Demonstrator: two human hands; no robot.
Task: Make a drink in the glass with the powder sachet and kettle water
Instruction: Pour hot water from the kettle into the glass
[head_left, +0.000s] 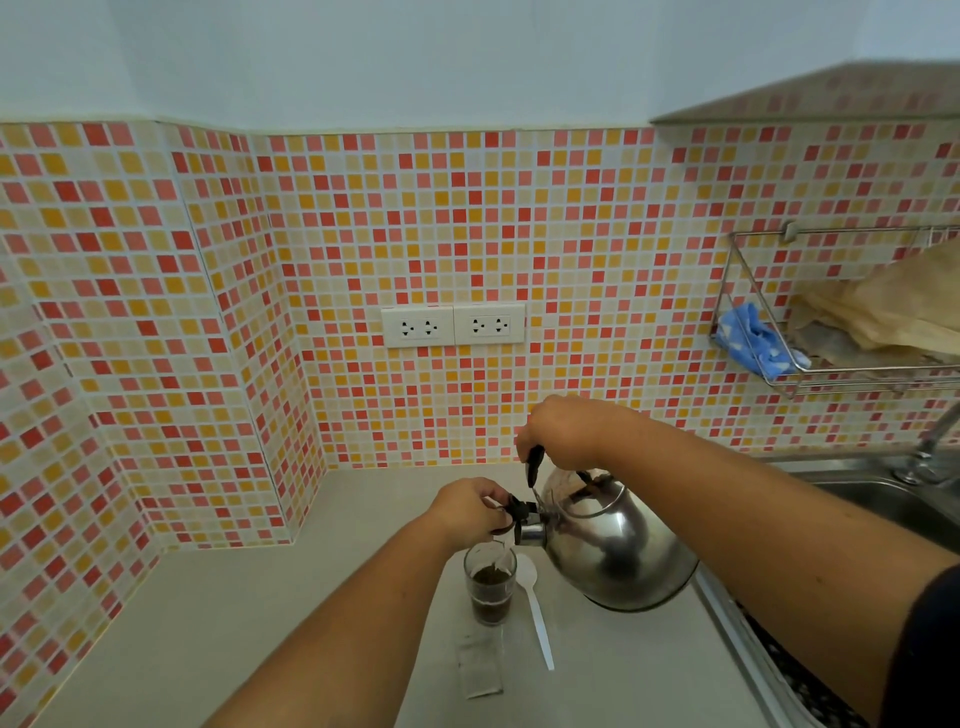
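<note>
The right hand (563, 434) gripped the tilted steel kettle's (608, 551) black handle; the left hand (470, 512) pinched its spout cap. Below them, the clear glass (489, 587) of brown liquid stood on the bench (208, 623), beside a white plastic spoon (535, 608) and an emptied grey sachet (480, 667).

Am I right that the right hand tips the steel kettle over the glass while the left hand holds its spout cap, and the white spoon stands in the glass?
Not quite. In the head view the white spoon lies on the counter beside the glass, not in it. The right hand does tip the kettle, with the left hand at the spout cap.
</note>
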